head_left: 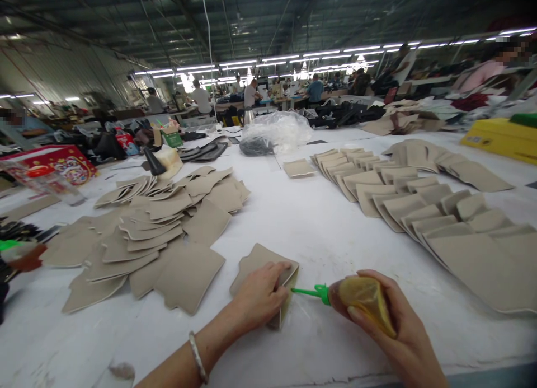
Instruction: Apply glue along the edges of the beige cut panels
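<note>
My left hand [262,291], with a silver bangle at its wrist, pinches and presses down a beige leather-like piece [255,260] on the white table. One edge of the piece is turned up, baring a yellowish underside strip. In my right hand [405,326] is a squeeze bottle [364,298] of amber liquid, its fingers wrapped round the soft body. The bottle lies nearly level, and its thin green nozzle points left, with the tip at the piece's turned-up edge. My left fingertips partly hide the fold.
Loose beige pieces [197,276] lie heaped at left; overlapping rows of folded ones [419,209] run along the right. Farther back are a clear plastic bag [277,131], a yellow box [499,139] and a red box [62,164]. Another person's hand [27,259] shows at the left edge.
</note>
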### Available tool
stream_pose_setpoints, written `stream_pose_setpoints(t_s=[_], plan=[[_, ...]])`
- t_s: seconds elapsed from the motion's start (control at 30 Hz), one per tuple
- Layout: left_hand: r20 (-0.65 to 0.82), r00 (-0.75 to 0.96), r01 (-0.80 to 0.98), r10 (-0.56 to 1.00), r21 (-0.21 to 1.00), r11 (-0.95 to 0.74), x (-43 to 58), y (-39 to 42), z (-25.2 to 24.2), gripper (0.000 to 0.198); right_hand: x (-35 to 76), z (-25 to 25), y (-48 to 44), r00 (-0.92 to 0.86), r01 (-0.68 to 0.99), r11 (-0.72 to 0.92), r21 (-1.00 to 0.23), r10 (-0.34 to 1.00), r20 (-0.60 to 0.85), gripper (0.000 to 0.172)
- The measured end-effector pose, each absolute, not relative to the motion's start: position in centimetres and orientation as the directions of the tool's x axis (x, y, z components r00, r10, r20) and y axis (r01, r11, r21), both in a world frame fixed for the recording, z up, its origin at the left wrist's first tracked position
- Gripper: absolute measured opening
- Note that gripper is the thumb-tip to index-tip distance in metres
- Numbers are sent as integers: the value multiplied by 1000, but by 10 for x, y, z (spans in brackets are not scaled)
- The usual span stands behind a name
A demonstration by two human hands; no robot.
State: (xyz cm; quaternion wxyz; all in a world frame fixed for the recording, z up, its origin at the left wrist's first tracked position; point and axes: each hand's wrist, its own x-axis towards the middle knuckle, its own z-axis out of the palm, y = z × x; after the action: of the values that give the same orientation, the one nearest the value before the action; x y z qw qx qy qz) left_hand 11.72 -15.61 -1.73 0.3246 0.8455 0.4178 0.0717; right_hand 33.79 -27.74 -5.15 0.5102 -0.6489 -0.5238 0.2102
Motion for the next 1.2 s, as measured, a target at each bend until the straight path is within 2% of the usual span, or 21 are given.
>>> stream_pose_setpoints(t_s=[0.13, 0.33, 0.5, 0.63, 0.93, 1.03, 1.13, 1.2], plan=[[-139, 642, 657, 753, 607, -447, 117, -156, -19, 58, 328, -51, -290, 411, 376, 18, -926, 893, 185, 47], [-130, 637, 652, 759, 615, -442, 118, -156, -18, 57, 342, -56, -279, 362, 481, 99, -871, 883, 301, 44], [-127, 637, 657, 760, 606, -449, 117, -156, -18, 56, 340, -64, -285, 340, 467, 75, -881, 904, 258, 44], [-143, 628, 668, 765, 603, -436, 116, -157, -18, 58, 327, -63, -298, 302, 362, 82, -929, 932, 200, 43], [-119, 629, 652, 768, 619, -438, 116, -156, -24, 59, 308, -49, -301, 437, 227, 17, -974, 892, 117, 46], [-118, 615, 652, 780, 632, -419, 118, -156, -24, 59, 306, -49, -303, 449, 73, -17, -997, 893, 18, 51], [-145, 601, 653, 786, 656, -378, 119, -156, -20, 56, 317, -52, -301, 435, -273, -58, -960, 883, -177, 56], [-163, 591, 646, 790, 682, -342, 116, -156, -19, 50, 331, -55, -296, 382, -536, -49, -843, 876, -294, 53]])
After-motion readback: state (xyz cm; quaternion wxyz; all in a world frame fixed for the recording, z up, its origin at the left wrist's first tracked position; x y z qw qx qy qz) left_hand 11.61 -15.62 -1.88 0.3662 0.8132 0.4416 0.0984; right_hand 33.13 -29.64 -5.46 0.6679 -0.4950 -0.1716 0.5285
